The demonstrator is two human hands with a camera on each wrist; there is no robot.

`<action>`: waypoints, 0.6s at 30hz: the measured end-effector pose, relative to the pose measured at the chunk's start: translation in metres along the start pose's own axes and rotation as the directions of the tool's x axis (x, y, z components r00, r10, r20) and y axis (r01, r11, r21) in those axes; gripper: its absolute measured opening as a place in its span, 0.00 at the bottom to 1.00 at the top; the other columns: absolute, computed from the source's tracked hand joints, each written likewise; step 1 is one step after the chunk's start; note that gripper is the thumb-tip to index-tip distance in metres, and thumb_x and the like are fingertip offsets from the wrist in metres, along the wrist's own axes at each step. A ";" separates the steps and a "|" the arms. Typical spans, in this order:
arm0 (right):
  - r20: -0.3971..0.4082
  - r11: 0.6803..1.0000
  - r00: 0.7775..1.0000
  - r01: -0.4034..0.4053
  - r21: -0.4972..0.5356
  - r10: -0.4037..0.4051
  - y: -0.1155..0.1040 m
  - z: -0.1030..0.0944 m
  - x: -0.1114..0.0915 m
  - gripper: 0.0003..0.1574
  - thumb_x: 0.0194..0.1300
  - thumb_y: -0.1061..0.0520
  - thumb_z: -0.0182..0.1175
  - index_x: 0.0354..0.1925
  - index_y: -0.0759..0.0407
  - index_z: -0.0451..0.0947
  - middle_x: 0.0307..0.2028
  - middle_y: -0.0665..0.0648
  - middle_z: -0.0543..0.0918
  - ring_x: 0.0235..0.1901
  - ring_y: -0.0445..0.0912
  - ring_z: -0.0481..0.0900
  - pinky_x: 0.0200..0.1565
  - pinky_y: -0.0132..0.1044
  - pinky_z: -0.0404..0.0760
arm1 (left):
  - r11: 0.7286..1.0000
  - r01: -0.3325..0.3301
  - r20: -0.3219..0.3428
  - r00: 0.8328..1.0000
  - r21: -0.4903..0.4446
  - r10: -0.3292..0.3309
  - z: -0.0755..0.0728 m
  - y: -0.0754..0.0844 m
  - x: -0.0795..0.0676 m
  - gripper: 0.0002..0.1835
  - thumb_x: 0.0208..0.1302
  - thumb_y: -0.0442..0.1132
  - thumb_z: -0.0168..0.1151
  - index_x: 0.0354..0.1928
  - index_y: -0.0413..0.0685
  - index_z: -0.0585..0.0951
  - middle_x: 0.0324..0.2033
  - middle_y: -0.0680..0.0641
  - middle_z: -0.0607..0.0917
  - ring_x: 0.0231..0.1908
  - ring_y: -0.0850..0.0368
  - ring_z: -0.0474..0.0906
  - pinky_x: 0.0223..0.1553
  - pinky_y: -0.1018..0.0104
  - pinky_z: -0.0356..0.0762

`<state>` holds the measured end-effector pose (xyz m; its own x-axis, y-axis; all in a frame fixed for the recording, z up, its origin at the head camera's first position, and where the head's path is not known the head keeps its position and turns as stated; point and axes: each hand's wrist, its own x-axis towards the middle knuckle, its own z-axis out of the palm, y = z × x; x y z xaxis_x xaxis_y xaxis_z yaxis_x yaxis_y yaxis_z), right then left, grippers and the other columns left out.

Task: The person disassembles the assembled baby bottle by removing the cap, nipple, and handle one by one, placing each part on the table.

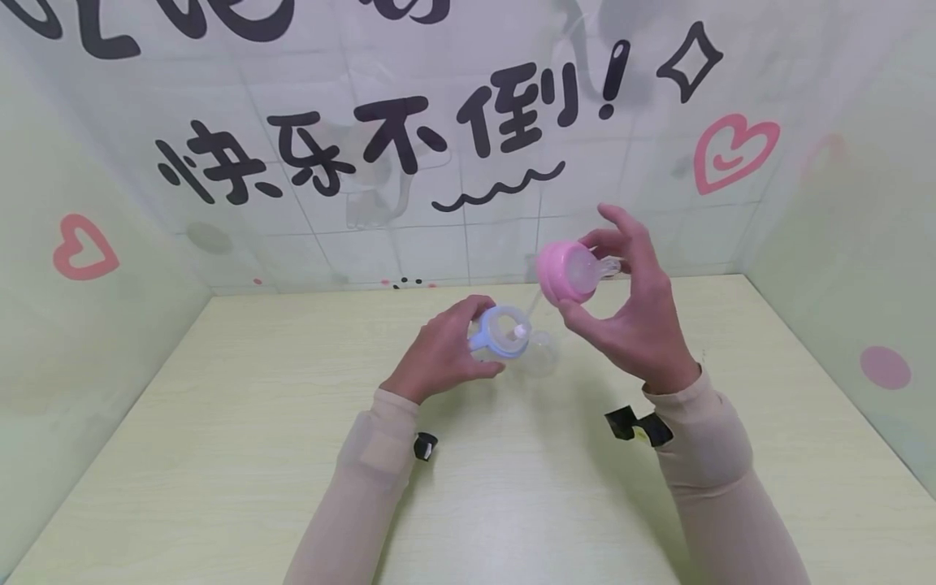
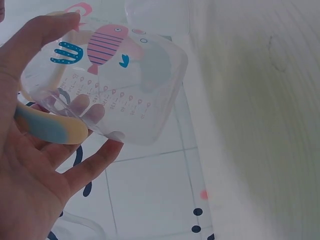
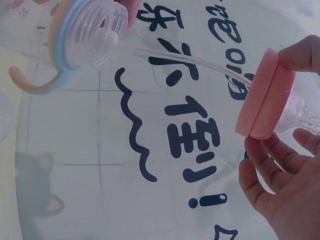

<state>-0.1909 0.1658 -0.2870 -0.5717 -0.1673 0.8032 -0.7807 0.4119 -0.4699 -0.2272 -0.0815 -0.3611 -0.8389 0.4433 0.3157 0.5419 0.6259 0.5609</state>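
My left hand [image 1: 446,351] grips a clear baby bottle [image 2: 135,85] printed with a pink striped fish and measuring marks. Its open threaded neck [image 3: 112,20] tilts toward my right hand, and a blue-to-yellow ring with a curved handle [image 3: 37,86] goes round it. My right hand [image 1: 639,329] pinches the pink collar [image 3: 265,97] between thumb and fingers, up and right of the bottle. A clear teat [image 1: 583,270] sticks out of the collar. From its underside a thin clear straw [image 3: 200,61] runs to the bottle, its whitish weighted end [image 3: 106,41] at the neck.
A clear dome-shaped cover [image 1: 543,354] sits on the pale wooden table [image 1: 241,439], just right of the bottle. Behind the table's back edge stands a white printed wall [image 1: 409,252], with side walls left and right.
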 end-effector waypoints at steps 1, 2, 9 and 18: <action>-0.002 1.000 1.000 0.002 -0.004 -0.002 0.000 -0.001 0.000 0.54 0.48 0.62 0.71 0.71 0.63 0.59 0.50 0.64 0.79 0.51 0.50 0.75 0.48 0.44 0.70 | 1.000 -0.001 -0.001 1.000 0.002 0.001 0.000 -0.001 0.000 0.40 0.43 0.44 0.81 0.61 0.47 0.72 0.49 0.51 0.81 0.46 0.53 0.77 0.50 0.56 0.78; -0.003 1.000 1.000 0.004 -0.007 -0.004 -0.001 -0.003 0.000 0.54 0.48 0.62 0.71 0.71 0.64 0.59 0.50 0.64 0.79 0.51 0.50 0.75 0.48 0.43 0.70 | 1.000 -0.002 -0.003 1.000 0.004 0.002 0.000 -0.001 0.000 0.40 0.43 0.44 0.81 0.60 0.47 0.72 0.49 0.51 0.81 0.46 0.52 0.77 0.50 0.56 0.78; 0.012 1.000 1.000 -0.017 0.004 0.017 -0.005 -0.009 0.001 0.53 0.48 0.63 0.70 0.71 0.62 0.59 0.48 0.63 0.79 0.50 0.48 0.74 0.48 0.39 0.68 | 1.000 0.001 -0.013 1.000 0.008 -0.001 -0.001 -0.002 0.000 0.41 0.43 0.44 0.81 0.61 0.47 0.72 0.51 0.50 0.81 0.48 0.51 0.78 0.52 0.55 0.77; 0.180 0.985 0.968 -0.173 -0.014 0.173 0.004 -0.010 -0.002 0.55 0.48 0.66 0.71 0.72 0.55 0.58 0.46 0.57 0.79 0.47 0.46 0.74 0.47 0.37 0.70 | 1.000 0.012 -0.020 1.000 -0.004 -0.012 -0.003 -0.001 0.000 0.41 0.44 0.43 0.81 0.62 0.45 0.72 0.51 0.49 0.81 0.50 0.47 0.78 0.52 0.54 0.77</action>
<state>-0.1902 0.1763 -0.2870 -0.7340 -0.2521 0.6307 -0.6663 0.4471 -0.5968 -0.2274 -0.0837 -0.3596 -0.8461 0.4231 0.3242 0.5317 0.6282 0.5680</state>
